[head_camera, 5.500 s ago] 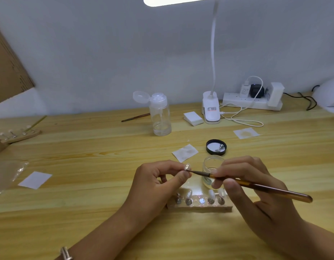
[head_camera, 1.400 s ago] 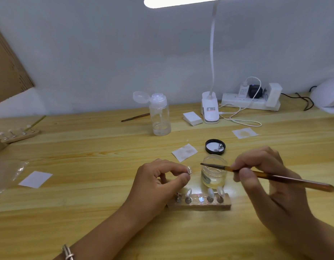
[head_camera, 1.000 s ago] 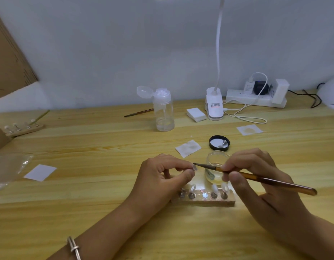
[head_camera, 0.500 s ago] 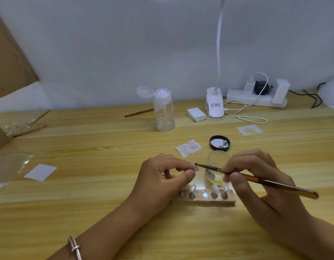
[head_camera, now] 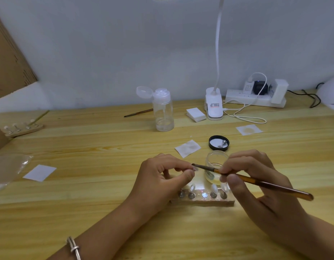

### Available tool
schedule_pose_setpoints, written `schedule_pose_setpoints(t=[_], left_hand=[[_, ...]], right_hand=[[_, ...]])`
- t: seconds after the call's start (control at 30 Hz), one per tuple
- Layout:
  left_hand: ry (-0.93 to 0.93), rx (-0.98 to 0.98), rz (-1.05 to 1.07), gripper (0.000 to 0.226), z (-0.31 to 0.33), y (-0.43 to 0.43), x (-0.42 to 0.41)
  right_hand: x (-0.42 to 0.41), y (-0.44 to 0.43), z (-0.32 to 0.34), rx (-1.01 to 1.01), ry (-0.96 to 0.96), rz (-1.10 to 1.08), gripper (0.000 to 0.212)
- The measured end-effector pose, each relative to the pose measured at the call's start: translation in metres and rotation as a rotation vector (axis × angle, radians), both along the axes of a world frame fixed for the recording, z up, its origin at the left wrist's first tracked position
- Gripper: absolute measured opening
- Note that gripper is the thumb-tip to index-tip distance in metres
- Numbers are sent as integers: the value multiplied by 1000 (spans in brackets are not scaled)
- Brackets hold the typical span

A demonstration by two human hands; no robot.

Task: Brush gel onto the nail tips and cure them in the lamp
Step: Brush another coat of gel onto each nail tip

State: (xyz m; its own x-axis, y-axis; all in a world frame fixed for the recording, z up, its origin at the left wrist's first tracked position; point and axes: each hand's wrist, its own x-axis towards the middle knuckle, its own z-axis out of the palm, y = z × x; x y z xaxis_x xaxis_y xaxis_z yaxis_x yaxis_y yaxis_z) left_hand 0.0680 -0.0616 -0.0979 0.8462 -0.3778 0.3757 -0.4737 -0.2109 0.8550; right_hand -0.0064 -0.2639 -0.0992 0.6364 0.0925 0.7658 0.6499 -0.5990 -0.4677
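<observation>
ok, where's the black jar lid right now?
Head view, right of centre: the black lid lies upturned on the table, just behind the open glass jar, with a stained white wipe to its left.

power strip point(head_camera: 256, 101) | clear bottle point(head_camera: 163, 113) (cap open) | 3 wipes, possibly stained point(head_camera: 187, 148)

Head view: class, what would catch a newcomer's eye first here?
The two hands at centre: the left hand pinches a nail tip while the right hand holds a brush to it. Just below them lies a wooden block with more tips.
</observation>
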Motion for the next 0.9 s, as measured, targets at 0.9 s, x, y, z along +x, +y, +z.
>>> schedule_pose_setpoints(t=[0.9], left_hand=[[20,16,42,18,2,1,-3]], right_hand=[[2,-2,-5,31,6,-24,24]])
